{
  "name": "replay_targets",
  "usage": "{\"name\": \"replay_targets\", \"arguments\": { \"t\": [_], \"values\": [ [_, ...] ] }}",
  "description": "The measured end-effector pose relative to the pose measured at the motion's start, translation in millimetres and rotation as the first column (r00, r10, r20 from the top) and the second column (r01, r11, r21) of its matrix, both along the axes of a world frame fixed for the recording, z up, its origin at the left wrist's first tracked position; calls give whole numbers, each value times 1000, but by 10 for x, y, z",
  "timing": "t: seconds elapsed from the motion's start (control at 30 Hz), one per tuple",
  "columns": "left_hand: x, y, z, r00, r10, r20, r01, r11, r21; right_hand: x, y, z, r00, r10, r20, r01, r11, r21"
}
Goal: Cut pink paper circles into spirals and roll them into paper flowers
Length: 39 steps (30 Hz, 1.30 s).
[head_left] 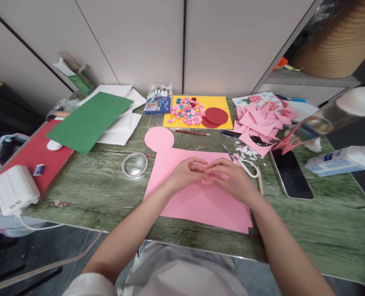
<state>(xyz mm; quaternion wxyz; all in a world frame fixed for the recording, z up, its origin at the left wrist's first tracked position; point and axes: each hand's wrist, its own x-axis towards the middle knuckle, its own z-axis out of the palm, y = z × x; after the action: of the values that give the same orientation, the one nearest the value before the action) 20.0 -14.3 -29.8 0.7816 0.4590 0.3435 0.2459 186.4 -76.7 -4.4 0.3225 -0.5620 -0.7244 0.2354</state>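
My left hand [187, 174] and my right hand [232, 179] meet above a large pink sheet of paper [197, 205], fingertips pinched together. Between them is a small piece of pink paper [207, 180], mostly hidden by the fingers. The pink sheet lies flat on the green wood-grain table. Pink paper circles [159, 139] lie at its upper left corner. By my right hand, a pair of white-handled scissors [249, 168] rests at the sheet's right edge, with a pencil [260, 181] beside it.
A roll of tape [135, 165] lies left of the sheet. Behind are yellow paper [225, 102] bearing small coloured paper balls [187, 111] and dark red circles [216, 116], and a marker pack [158, 102]. Pink scraps [259, 123], a phone [292, 174] and a bottle [345, 159] stand right; green paper [91, 121] left.
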Motion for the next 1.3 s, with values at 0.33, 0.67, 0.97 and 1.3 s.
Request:
{"name": "replay_targets", "arguments": {
  "t": [0.33,0.67,0.97,1.3],
  "values": [
    [-15,1,51,998,-31,-62,36,995,89,-31,1,-32,998,48,42,-50,997,65],
    [49,-78,2,984,164,72,-160,986,-54,-92,-7,-122,986,-134,103,111,972,205],
    [17,-32,10,986,121,112,-105,985,-138,-53,-5,-56,994,-109,-3,109,991,74],
    [-35,26,96,997,-75,32,76,996,-40,-36,-22,-22,999,28,-43,-30,999,-38]
  ]
}}
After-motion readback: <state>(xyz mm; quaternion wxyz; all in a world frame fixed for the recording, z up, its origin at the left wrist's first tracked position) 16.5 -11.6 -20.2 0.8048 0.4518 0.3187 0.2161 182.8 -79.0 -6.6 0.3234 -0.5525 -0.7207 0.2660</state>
